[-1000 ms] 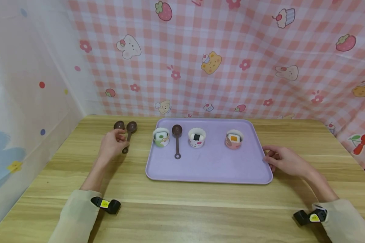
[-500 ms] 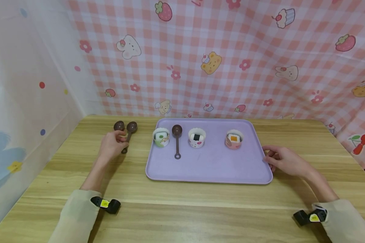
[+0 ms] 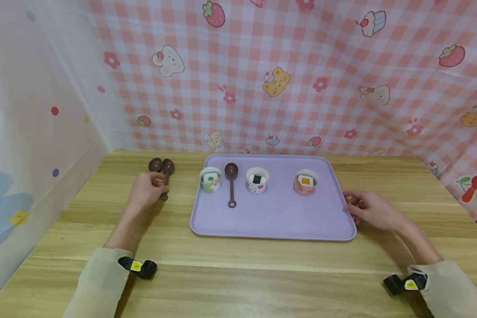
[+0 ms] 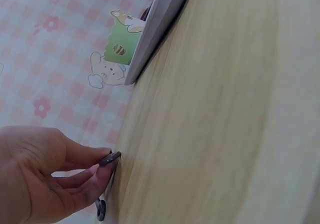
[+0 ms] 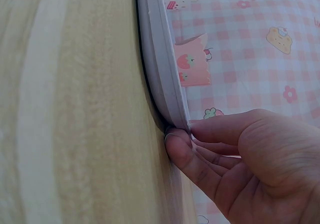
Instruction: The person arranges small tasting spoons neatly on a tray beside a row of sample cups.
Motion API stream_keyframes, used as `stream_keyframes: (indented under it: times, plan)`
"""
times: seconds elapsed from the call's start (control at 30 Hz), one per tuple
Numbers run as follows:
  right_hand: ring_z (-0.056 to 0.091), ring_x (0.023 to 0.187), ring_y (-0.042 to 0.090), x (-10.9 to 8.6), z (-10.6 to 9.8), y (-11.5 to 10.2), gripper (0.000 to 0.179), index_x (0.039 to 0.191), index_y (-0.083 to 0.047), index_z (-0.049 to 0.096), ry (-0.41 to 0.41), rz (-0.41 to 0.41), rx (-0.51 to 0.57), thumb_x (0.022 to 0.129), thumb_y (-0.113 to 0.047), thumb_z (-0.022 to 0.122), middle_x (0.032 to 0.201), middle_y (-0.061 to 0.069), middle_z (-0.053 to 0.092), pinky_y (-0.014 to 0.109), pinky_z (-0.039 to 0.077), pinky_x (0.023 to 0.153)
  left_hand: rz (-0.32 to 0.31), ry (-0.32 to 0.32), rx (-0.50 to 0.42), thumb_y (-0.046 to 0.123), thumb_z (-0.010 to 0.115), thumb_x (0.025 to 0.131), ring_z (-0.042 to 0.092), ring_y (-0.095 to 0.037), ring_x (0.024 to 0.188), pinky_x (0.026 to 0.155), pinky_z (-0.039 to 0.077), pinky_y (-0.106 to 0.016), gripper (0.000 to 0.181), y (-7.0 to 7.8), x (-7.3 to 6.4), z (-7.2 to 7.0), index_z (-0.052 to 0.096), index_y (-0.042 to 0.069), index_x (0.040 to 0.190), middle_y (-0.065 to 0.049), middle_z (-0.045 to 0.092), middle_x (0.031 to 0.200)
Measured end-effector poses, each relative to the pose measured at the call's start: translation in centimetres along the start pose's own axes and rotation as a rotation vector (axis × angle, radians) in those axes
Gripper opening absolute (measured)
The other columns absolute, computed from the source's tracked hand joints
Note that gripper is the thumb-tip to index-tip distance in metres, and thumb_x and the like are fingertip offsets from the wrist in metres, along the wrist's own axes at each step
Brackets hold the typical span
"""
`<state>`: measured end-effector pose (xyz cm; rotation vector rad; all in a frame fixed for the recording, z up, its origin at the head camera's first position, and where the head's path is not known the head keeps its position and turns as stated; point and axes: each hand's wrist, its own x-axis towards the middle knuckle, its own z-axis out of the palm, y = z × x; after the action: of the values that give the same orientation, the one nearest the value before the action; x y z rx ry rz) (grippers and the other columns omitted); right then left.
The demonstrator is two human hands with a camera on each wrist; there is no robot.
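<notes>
My left hand [image 3: 144, 189] pinches the handle of a brown measuring spoon [image 3: 168, 166] on the table, left of the tray. In the left wrist view the handle end [image 4: 110, 158] shows between thumb and fingers. A second brown measuring spoon [image 3: 155, 164] lies right beside the first, its handle mostly hidden by the hand. My right hand [image 3: 373, 210] grips the right edge of a lilac tray [image 3: 286, 225], with fingers at the rim and thumb low against it. The right wrist view shows this hold on the tray edge [image 5: 170, 84] close up.
On the tray stand a green-patterned paper cup [image 3: 213, 187], a white one [image 3: 256, 188] and a pink one [image 3: 303, 191], each holding a small white block-like food piece. Another brown measuring spoon [image 3: 231, 171] lies between the first two. A checked curtain [image 3: 238, 88] hangs behind the table.
The spoon in my left hand has shifted slightly left, its bowl now closer to the neighbouring spoon's. My right hand and the tray have stayed put.
</notes>
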<state>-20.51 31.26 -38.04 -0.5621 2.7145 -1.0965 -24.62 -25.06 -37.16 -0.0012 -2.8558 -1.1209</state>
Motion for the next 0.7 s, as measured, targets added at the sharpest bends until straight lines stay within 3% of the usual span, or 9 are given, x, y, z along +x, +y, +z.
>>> stream_keyframes:
  times: [0.47,0.7]
  plan:
    - [0.061,0.064,0.011,0.01,0.00,0.08,0.040,0.133,0.019,0.047,0.000,0.000,0.017,0.098,0.003,0.059,0.088,0.009,0.063,0.028,0.055,0.057,-0.006,0.006,-0.003,0.001,0.070,0.091,0.066,-0.039,0.093,0.079,0.054,-0.042,0.039,-0.18,0.10,-0.04,0.059,-0.015,0.125,-0.026,0.069,0.100]
    - [0.061,0.065,0.010,-0.02,0.03,-0.09,0.041,0.134,0.020,0.047,-0.002,0.004,0.014,0.098,0.002,0.059,0.088,0.009,0.064,0.028,0.055,0.057,-0.006,0.005,-0.013,0.001,0.071,0.091,0.066,-0.037,0.090,0.070,0.053,-0.033,0.039,-0.12,-0.03,-0.09,0.059,-0.015,0.124,-0.026,0.069,0.100]
